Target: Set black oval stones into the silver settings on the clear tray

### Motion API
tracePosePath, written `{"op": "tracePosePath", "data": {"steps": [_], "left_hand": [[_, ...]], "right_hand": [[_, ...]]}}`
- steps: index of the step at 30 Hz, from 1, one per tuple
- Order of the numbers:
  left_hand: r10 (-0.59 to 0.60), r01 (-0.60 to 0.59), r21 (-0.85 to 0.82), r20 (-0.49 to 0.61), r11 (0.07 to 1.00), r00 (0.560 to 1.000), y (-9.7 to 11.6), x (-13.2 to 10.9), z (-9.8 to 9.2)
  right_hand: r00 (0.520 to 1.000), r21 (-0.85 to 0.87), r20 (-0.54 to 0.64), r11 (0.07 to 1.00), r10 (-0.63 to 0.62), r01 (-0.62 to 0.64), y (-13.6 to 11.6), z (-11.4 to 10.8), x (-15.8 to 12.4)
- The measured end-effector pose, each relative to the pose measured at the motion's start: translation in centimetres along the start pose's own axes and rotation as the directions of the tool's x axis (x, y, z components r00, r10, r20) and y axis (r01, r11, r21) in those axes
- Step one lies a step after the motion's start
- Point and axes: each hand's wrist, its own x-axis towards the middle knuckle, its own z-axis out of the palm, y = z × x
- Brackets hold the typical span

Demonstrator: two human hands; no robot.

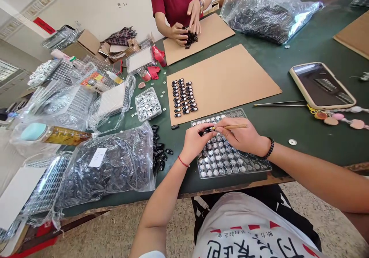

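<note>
My left hand [196, 138] pinches a small black piece [205, 131], mostly hidden by the fingers. In my right hand [242, 137] is a thin wooden-handled tool [235, 126], its tip at the black piece. Both hands are over a clear plastic tray [230, 175] holding many round silvery discs. Beyond them, rows of black pieces with pale round inserts [183, 98] lie on a cardboard sheet [227, 77]. Loose black pieces [161, 156] are heaped left of my left forearm.
A clear tub of silvery discs [148, 104] and a large bag of black pieces [109, 165] stand left. Tweezers [279, 104] and a phone [323, 85] lie right. Across the table, a person in a dark red shirt [178, 2] handles black pieces over another cardboard sheet [213, 29].
</note>
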Motion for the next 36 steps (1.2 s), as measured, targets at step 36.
{"op": "tracePosePath", "data": {"steps": [36], "left_hand": [[-0.098,0.068,-0.308,-0.084,0.949,0.992,-0.1,-0.4,1.4]], "right_hand": [[0.790,0.762,0.381,0.320,0.480,-0.562,-0.2,-0.9,1.6]]}}
